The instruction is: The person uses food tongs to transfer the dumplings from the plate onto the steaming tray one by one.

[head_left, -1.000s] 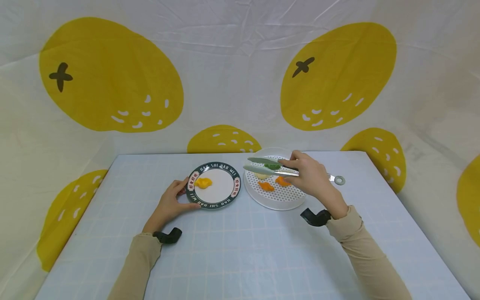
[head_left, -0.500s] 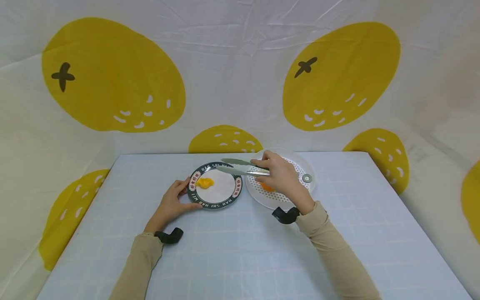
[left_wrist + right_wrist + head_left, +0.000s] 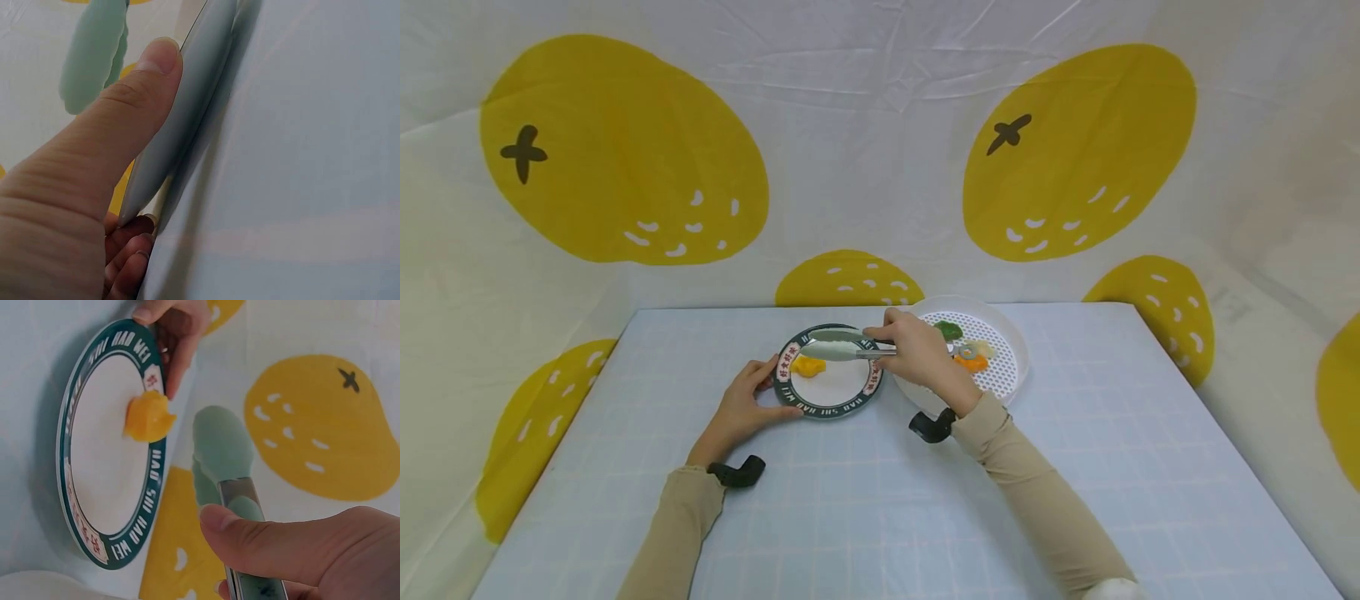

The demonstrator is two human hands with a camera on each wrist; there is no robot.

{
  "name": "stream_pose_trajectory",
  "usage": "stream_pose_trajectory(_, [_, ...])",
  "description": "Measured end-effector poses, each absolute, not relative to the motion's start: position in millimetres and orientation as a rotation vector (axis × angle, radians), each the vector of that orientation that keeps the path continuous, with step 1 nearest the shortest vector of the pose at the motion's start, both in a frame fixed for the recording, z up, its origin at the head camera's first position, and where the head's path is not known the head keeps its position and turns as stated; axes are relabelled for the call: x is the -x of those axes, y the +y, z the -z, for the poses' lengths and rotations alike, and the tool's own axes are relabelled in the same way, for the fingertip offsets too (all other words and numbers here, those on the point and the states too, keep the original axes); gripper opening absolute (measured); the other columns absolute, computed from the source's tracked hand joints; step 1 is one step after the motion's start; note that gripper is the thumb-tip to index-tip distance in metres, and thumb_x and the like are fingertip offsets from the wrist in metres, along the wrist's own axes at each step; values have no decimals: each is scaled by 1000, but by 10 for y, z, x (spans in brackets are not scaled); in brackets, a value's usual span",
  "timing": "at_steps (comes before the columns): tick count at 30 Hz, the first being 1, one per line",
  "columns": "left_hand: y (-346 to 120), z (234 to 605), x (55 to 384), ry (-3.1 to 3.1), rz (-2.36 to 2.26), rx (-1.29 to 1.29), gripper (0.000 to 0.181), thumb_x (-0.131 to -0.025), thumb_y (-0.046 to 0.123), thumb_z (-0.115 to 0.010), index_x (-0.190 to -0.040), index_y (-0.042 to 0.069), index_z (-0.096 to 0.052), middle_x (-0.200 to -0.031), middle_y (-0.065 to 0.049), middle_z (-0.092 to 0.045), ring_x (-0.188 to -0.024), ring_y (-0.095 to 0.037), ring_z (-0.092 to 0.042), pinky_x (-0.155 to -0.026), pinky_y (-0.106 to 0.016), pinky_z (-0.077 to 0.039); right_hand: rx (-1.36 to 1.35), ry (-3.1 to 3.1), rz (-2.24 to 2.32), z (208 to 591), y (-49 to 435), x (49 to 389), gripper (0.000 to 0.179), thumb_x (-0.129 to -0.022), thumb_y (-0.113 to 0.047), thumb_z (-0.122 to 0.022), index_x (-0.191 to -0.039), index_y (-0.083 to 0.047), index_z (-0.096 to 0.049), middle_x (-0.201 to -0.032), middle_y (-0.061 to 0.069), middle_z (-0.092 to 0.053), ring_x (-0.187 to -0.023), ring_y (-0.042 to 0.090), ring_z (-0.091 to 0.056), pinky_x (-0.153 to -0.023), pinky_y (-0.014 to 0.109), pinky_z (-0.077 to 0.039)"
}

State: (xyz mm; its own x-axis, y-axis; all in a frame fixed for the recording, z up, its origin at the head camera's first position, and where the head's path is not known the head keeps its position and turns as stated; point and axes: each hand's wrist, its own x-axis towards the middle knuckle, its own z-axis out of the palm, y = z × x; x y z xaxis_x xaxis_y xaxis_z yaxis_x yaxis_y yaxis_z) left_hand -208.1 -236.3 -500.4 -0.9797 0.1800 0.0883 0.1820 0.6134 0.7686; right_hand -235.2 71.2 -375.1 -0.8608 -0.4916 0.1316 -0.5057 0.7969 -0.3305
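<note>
My left hand (image 3: 741, 412) holds the rim of a round white plate (image 3: 842, 385) with a dark green lettered border, thumb at the near side and fingers at the far side. On the plate's left part lies a yellow, lumpy, dumpling-shaped piece (image 3: 149, 419). My right hand (image 3: 917, 354) grips metal tongs with pale green tips (image 3: 833, 343). The tips hang over the back of the plate, above and beside the yellow piece, and nothing shows between them. In the right wrist view the thumb (image 3: 256, 540) presses along the tongs' arm.
Right of the plate stands a white perforated round tray (image 3: 1017, 342), partly hidden by my right hand. In it lie a green piece (image 3: 949, 331), a cream one (image 3: 983, 348) and an orange one (image 3: 972, 364). A pale checked cloth (image 3: 850, 517) covers the table, and a lemon-print curtain (image 3: 865, 167) hangs behind.
My right hand has carried the tongs leftward from over the perforated tray to over the plate. The left hand and plate stay in place.
</note>
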Motion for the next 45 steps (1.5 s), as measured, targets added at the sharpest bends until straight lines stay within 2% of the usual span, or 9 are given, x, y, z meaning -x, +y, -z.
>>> stream_pose_trajectory(6, [-2366,4990,2082,-2803,1348,329,112,-65,51,-90,-154,9,-36,-125,-9,-48,-112,-26,-47,-99,-46,-42,-838,-2980,-546,3872,595,2396,51,-79,-21,-86,-128,-21,-70,-97,7,-56,-73,18,-44,-55,28,-35])
stream_pose_trajectory(20, [-2347,4980,2070,-2798,1351,336,112,-65,51,-90,-154,9,-36,-124,-10,-48,-111,-27,-48,-99,-47,-43,-871,-3035,-465,4076,528,2426,56,-74,-24,-89,-126,-21,-71,-93,0,-52,-80,16,-46,-58,27,-38])
stream_pose_trajectory(45, [-2350,4973,2076,-2797,1324,349,112,-64,51,-90,-154,9,-37,-124,-11,-49,-110,-28,-48,-99,-48,-43,-872,-3003,-461,4097,452,2399,48,-79,-20,-85,-125,-22,-71,-93,-2,-53,-78,16,-47,-56,26,-40])
